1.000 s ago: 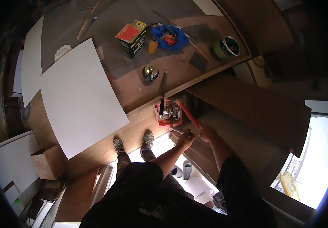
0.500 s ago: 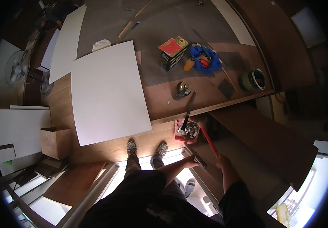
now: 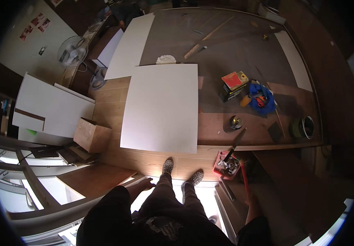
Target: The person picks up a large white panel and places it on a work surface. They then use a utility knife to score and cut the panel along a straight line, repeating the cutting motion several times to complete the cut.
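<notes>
My right hand (image 3: 250, 201) is closed on a red-handled tool (image 3: 245, 182), whose upper end reaches a red tray (image 3: 217, 169) of small jumbled items. A black-handled blade (image 3: 236, 145) lies across that tray. A metal cylinder-like piece (image 3: 227, 190) rests below the tray, left of the red handle. My left hand (image 3: 146, 184) is low beside my left leg, empty, its fingers loosely apart. My patterned shoes stand on the wooden floor (image 3: 140, 160), just below a large white sheet (image 3: 158, 106).
The platform (image 3: 250, 49) bears a tin (image 3: 234, 83), a round can (image 3: 235, 122), a blue bag (image 3: 267, 106), a green bucket (image 3: 298, 130) and wooden strips. Left stand a fan (image 3: 72, 53), leaning boards (image 3: 52, 102) and a wooden box (image 3: 91, 139). A brown panel (image 3: 291, 180) lies lower right.
My left hand has let go of the metal piece and moved left beside my leg. The view has swung, showing more of the room's left side. My right hand still grips the red handle.
</notes>
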The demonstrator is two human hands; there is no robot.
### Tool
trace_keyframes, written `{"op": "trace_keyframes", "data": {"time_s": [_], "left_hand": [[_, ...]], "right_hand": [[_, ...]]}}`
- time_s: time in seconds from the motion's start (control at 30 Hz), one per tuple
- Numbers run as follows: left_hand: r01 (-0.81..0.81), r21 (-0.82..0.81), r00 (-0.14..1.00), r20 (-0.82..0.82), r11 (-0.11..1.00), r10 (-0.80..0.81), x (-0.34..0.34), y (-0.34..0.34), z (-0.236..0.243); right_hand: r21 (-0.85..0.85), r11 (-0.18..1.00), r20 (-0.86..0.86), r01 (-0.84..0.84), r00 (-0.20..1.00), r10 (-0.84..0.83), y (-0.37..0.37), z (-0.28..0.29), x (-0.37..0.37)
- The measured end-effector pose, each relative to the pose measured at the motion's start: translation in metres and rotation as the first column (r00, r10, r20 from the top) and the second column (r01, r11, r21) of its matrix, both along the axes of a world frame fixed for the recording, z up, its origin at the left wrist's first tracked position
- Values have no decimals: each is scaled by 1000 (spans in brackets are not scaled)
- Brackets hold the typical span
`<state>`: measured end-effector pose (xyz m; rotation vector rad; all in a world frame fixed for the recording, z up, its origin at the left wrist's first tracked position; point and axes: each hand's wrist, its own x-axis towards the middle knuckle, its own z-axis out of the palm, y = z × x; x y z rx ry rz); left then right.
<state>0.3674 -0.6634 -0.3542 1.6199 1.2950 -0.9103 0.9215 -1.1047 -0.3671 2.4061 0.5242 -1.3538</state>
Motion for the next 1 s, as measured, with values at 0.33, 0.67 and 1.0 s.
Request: {"op": "trace_keyframes", "data": {"time_s": [0.33,0.67,1.0], "left_hand": [[458,15,871,196,889,-451,-36,-42,54],[-5,153,980,199,988,-26,-55,-49,79],[431,456,877,-12,778,-480,-154,-25,39]], "right_hand": [[89,991,377,-104,924,63,49,32,19],[252,938,464,-240,880,100,124,69,49],[536,820,433,-200,899,-64,163,139,0]]}}
